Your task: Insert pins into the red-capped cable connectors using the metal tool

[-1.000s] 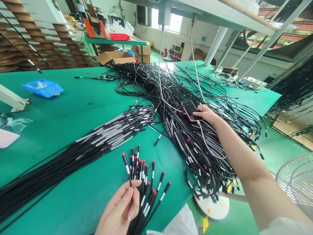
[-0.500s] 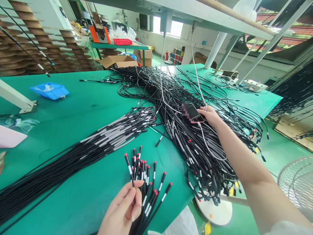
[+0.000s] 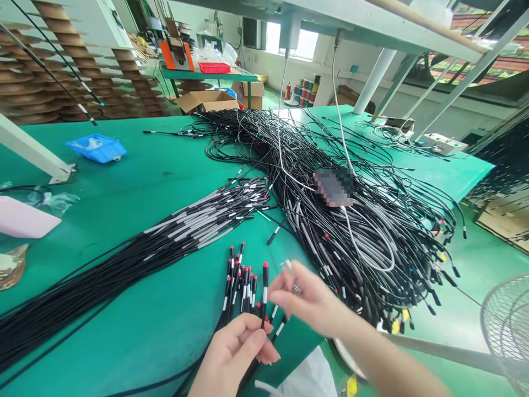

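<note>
Near the bottom centre, my left hand (image 3: 242, 350) pinches one black cable (image 3: 265, 286) below its upright end, which has a red cap and a white label. Close on its right is my right hand (image 3: 303, 298), slightly blurred, with fingers curled together beside the cable end. A small shiny bit shows at its fingertips, too unclear to name. Behind my left hand stands a bunch of similar red-capped cables (image 3: 243, 286). The phone (image 3: 334, 187), partly pixelated, lies on the large cable pile with a white charging cord plugged in.
A large tangle of black cables (image 3: 306, 231) covers the right of the green table (image 3: 136, 314). Another cable bundle (image 3: 165, 248) stretches to the left. A blue bin (image 3: 97, 149) stands at the back left. White cords (image 3: 285, 110) hang from the shelf. A fan (image 3: 506, 325) is at the right.
My right hand has left the phone and come down and left, beside the cable end in my left hand. My left hand still holds a cable and sits farther right in view.
</note>
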Tool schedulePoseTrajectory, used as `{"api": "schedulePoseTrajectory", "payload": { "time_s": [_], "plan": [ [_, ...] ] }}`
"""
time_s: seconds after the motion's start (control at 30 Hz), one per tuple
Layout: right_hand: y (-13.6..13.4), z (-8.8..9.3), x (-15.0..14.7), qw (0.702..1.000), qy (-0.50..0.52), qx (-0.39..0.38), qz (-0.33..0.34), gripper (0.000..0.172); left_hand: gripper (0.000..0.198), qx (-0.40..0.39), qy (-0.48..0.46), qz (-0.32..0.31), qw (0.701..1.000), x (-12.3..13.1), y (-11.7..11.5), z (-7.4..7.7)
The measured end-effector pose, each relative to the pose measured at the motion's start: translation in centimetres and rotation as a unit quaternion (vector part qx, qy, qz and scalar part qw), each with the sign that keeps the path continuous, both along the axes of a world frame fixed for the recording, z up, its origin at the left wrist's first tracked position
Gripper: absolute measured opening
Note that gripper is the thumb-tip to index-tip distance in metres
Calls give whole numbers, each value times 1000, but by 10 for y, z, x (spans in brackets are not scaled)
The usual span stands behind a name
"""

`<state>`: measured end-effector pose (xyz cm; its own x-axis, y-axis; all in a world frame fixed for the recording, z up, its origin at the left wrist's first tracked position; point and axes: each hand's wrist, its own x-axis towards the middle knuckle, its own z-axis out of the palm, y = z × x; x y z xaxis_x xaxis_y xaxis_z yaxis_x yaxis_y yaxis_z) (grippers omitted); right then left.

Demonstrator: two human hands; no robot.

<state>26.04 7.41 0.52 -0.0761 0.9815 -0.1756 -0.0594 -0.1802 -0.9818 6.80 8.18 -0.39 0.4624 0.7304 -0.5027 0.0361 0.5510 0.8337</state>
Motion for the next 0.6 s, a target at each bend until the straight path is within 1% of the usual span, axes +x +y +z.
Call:
{"api": "schedulePoseTrajectory", "payload": {
  "time_s": [0.07, 0.1, 0.17, 0.23, 0.3, 0.33, 0.4, 0.47, 0.5, 0.6],
  "plan": [
    [-4, -6, -25, 997, 72, -20, 5, 52, 41, 8, 7, -5, 1000, -1, -1, -2],
    [-3, -7, -33, 995, 100, -22, -7, 55, 41, 21, 15, 3, 1000, -2, 0, -3],
    [-1, -7, -40, 990, 134, -18, -33, 58, 41, 54, 37, 47, 997, -6, 3, -5],
    [0, -7, -42, 989, 144, -13, -34, 59, 40, 61, 43, 106, 992, -10, 8, -6],
    [-1, -9, -44, 990, 142, -21, -9, 59, 41, 32, 10, 137, 990, -14, 13, -6],
    [-2, -11, -46, 988, 149, -29, 8, 59, 41, 14, -18, 138, 990, -15, 15, -6],
    [-3, -15, -51, 984, 168, -44, 35, 61, 35, -12, -71, 120, 990, -16, 16, -3],
    [-5, -19, -56, 982, 177, -55, 41, 61, 29, -26, -106, 110, 988, -16, 16, 0],
    [-6, -20, -58, 982, 176, -57, 41, 61, 27, -31, -115, 115, 986, -15, 15, 2],
    [-7, -19, -60, 981, 183, -58, 31, 60, 24, -48, -119, 163, 978, -11, 12, 9]
  ]
}}
